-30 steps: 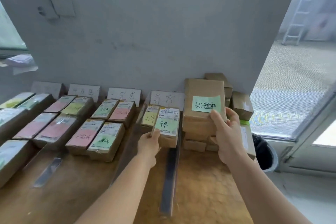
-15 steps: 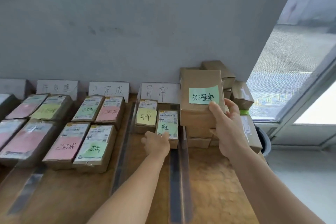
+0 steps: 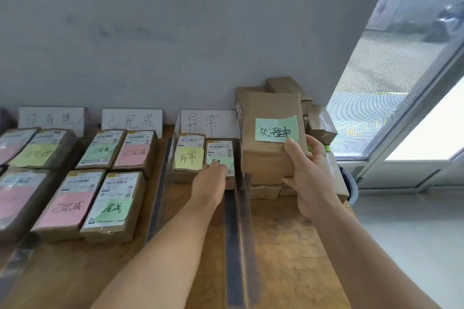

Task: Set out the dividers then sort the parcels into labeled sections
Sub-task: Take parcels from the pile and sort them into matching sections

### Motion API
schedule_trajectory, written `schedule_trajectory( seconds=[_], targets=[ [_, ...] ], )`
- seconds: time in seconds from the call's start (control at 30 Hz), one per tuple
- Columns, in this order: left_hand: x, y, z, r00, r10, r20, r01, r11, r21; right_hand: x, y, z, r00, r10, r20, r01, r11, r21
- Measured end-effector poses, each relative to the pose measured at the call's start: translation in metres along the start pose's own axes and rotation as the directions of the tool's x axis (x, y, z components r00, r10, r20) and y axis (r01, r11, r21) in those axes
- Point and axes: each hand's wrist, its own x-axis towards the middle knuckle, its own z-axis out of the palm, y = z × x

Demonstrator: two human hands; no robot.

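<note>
Brown parcel with a green note (image 3: 220, 158) now lies flat in the 异常 section, pushed farther back than before; your left hand (image 3: 209, 178) rests on it, its finger position hidden. Your right hand (image 3: 307, 178) grips the raised parcel (image 3: 271, 138), thumb clamped below its green label.

The left hand (image 3: 209, 178) hides the green note's writing (image 3: 221, 161); leftmost parcels (image 3: 10, 143) are cut off by the frame's edge.

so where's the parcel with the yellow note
Head view, centre: the yellow-note parcel lies below the 异常 sign, left of the parcel under the left hand.
</note>
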Motion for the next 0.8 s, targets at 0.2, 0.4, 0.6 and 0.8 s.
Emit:
schedule_trajectory(
  seconds=[0.2, 0.4, 0.6, 0.8],
  targets=[
    [-0.012, 0.003, -0.014, 0.995, -0.076, 0.059, 0.087, 0.97, -0.228, -0.015, -0.003, -0.006, 1.0, -0.011, 0.02, 0.01, 1.0, 0.022],
    [-0.077, 0.028, -0.058, 0.981, -0.109, -0.16, -0.026, 0.745, -0.666, -0.044, -0.005, -0.012, 0.995, -0.07, 0.072, 0.069, 0.998, 0.011],
    [-0.162, 0.048, -0.089, 0.97, -0.164, -0.179, -0.066, 0.53, -0.845, -0.098, -0.007, -0.019, 0.984, -0.069, 0.162, 0.063, 0.997, 0.04],
    [-0.235, 0.039, -0.11, 0.955, -0.227, -0.191, -0.048, 0.516, -0.855, -0.154, -0.007, -0.007, 0.962, -0.054, 0.267, 0.046, 0.998, 0.036]
  ],
)
